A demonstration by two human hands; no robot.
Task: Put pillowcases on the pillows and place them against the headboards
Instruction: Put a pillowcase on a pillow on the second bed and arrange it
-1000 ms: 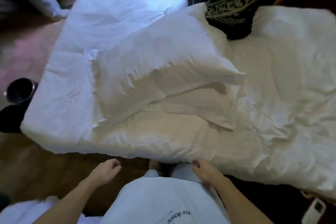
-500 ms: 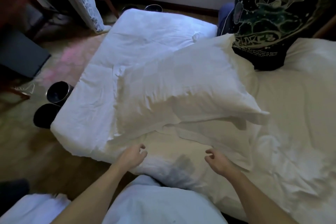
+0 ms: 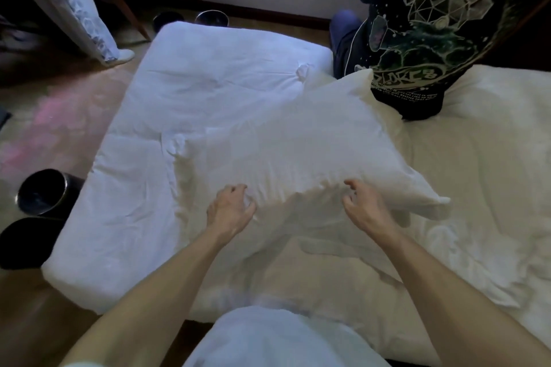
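Observation:
A plump white pillow [image 3: 298, 143] lies slanted across the middle of the bed. A flat, wrinkled pillowcase [image 3: 343, 250] is spread under its near side. My left hand [image 3: 231, 208] is at the pillow's near edge with fingers half curled, fingertips touching the fabric. My right hand [image 3: 365, 205] hovers at the same edge further right, fingers spread and bent like claws, with nothing clearly held. Both forearms reach in from the bottom of the view.
The bed has a white duvet [image 3: 179, 83] on the left and a cream sheet [image 3: 477, 158] on the right. A person in a black printed T-shirt [image 3: 432, 39] stands at the far right side. Two dark bins [image 3: 44, 191] stand on the floor at left, and a curtain [image 3: 74, 3] hangs far left.
Both my hands rose from the bed's near edge and moved forward to the pillow's near edge. The camera view tilted up and closer.

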